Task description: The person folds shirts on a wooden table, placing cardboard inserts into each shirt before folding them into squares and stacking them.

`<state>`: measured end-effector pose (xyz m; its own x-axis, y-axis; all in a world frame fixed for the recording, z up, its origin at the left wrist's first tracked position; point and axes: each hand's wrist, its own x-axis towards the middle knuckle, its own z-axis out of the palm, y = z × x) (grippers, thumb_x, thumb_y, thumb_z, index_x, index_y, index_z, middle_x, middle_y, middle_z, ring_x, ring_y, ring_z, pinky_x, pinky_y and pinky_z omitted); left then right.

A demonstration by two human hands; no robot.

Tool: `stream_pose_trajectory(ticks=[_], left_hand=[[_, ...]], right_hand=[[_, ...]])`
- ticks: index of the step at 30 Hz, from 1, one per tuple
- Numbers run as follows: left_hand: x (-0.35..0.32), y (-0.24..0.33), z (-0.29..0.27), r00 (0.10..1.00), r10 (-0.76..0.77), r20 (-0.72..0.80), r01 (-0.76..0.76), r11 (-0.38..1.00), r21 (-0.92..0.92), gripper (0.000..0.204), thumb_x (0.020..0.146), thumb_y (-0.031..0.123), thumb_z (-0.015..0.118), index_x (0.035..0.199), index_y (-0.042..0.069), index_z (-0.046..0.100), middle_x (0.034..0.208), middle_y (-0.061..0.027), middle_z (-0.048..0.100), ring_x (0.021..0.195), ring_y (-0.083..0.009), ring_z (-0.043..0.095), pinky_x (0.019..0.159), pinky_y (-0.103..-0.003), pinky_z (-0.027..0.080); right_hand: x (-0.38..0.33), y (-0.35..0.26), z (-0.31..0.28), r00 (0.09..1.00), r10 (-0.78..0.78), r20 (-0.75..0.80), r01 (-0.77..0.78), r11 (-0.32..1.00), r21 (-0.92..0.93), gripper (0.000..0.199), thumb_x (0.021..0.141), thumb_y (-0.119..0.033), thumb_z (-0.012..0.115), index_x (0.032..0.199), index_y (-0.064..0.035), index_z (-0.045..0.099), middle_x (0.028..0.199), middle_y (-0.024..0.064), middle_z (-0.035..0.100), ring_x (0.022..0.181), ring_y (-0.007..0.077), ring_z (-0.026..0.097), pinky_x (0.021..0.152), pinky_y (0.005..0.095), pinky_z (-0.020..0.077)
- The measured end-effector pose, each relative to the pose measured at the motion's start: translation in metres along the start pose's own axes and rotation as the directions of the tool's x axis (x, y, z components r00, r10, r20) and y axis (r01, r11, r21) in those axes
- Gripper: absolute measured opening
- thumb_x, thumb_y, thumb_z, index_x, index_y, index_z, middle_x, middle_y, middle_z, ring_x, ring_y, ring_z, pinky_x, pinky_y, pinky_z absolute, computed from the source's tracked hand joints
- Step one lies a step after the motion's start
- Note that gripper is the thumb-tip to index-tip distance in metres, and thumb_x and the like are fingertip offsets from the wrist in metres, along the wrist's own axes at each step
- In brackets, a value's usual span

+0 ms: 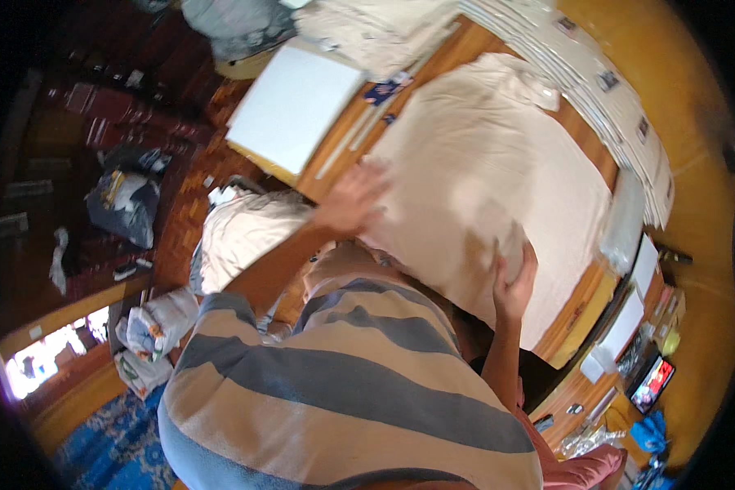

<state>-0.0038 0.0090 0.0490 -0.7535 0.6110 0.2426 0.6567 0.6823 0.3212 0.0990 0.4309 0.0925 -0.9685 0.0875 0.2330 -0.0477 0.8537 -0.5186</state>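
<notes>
A cream garment or cloth point(457, 155) lies spread in front of me on a wooden table, over a paler cloth layer point(576, 204). My left hand point(355, 200) is at the cloth's left edge, palm down with spread fingers, slightly smeared by motion; nothing shows in it. Over the lower right part of the cloth, my right hand point(516, 282) is half curled, its thumb apart from the fingers. Fabric shows in the gap between them, but no firm grip can be seen. Shadows fall on the cloth beside this hand.
Folded cream garments point(612, 90) run along the table's far right edge. A white board point(294, 106) and thin strips point(355, 135) lie left of the cloth. A pale cloth pile point(253, 233) sits by my left forearm. A lit phone point(653, 384) stands at the right.
</notes>
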Motion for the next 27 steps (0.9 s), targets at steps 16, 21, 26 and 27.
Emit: stream_pose_trajectory(ticks=[16,21,26,27], left_hand=[[-0.192,-0.033,-0.111,0.702,-0.597,0.390,0.651,0.314,-0.692,0.037,0.108,0.024,0.064,0.141,0.007,0.066,0.127,-0.0136,0.076,0.115,-0.0243,0.073,0.099,-0.037,0.057],[-0.181,-0.048,-0.117,0.756,-0.566,0.328,0.472,0.124,-0.873,0.042,0.111,0.023,0.060,0.147,0.002,0.060,0.135,-0.0110,0.073,0.122,-0.0224,0.069,0.109,-0.036,0.051],[-0.109,-0.022,-0.131,0.762,-0.616,0.201,0.122,-0.168,-0.978,0.051,0.109,0.022,0.062,0.155,0.002,0.050,0.141,-0.0115,0.067,0.121,-0.0203,0.066,0.106,-0.036,0.050],[-0.089,-0.018,-0.124,0.805,-0.558,0.202,0.081,-0.233,-0.969,0.052,0.108,0.023,0.063,0.154,0.001,0.050,0.139,-0.0114,0.068,0.120,-0.0198,0.066,0.104,-0.036,0.051]], right_hand=[[0.147,-0.378,0.270,0.697,-0.577,0.426,0.649,0.760,-0.034,0.071,0.094,-0.033,0.074,0.152,-0.0013,0.046,0.148,0.0339,0.054,0.138,0.0511,0.055,0.112,0.0558,0.0503],[0.163,-0.398,0.192,0.722,-0.537,0.437,0.617,0.785,-0.055,0.038,0.097,-0.011,0.064,0.134,-0.0033,0.060,0.106,0.0201,0.072,0.099,0.0375,0.074,0.076,0.0479,0.0620],[0.154,-0.323,-0.019,0.975,-0.217,-0.049,0.223,0.949,0.225,0.024,0.112,-0.017,0.056,0.111,0.0019,0.072,0.080,-0.0010,0.068,0.070,0.0082,0.062,0.064,0.0252,0.0490],[0.148,-0.303,-0.060,0.994,0.017,0.106,-0.058,0.914,0.402,0.030,0.115,-0.022,0.053,0.105,-0.0008,0.071,0.072,-0.0090,0.052,0.066,0.0013,0.046,0.058,0.0196,0.0350]])
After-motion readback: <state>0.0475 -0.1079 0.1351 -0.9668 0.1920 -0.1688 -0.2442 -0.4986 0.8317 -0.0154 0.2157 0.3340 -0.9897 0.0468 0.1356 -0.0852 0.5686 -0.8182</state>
